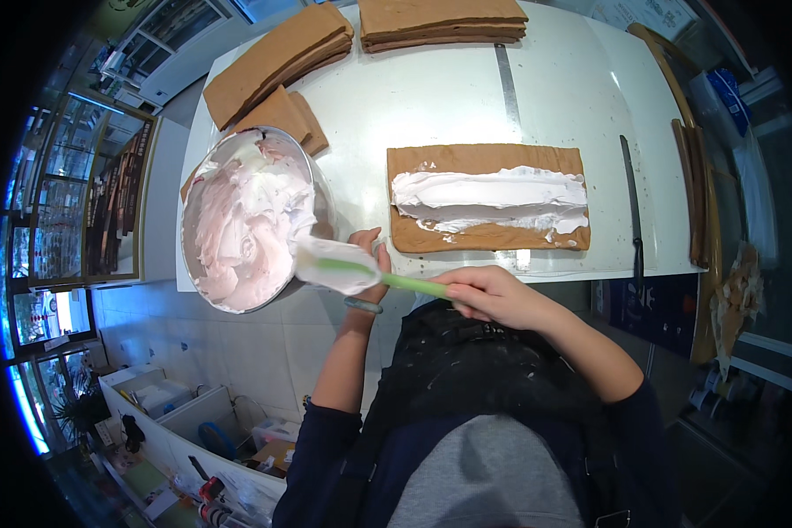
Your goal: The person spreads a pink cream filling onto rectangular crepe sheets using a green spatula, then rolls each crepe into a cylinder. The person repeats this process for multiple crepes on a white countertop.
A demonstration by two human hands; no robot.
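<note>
My right hand (493,297) is closed around the green handle of a spatula (414,284). Pale cream coats the spatula's blade, which lies beside the rim of a large metal bowl (311,180). Pinkish-white whipped cream (238,229) heaps inside that bowl. Partly covered by the blade, my left hand (374,245) is at the table's front edge, between the bowl and the cake; the fingers that show are extended and apart. A brown rectangular sponge cake sheet (484,239) lies flat to the right, with a thick band of white cream (493,190) along its length.
Stacked brown cake sheets (277,62) and another stack (440,22) sit along the back of the white table (581,79). A metal strip (506,84) lies behind the cake. On the right is a long knife (632,202), its handle reaching over the front edge.
</note>
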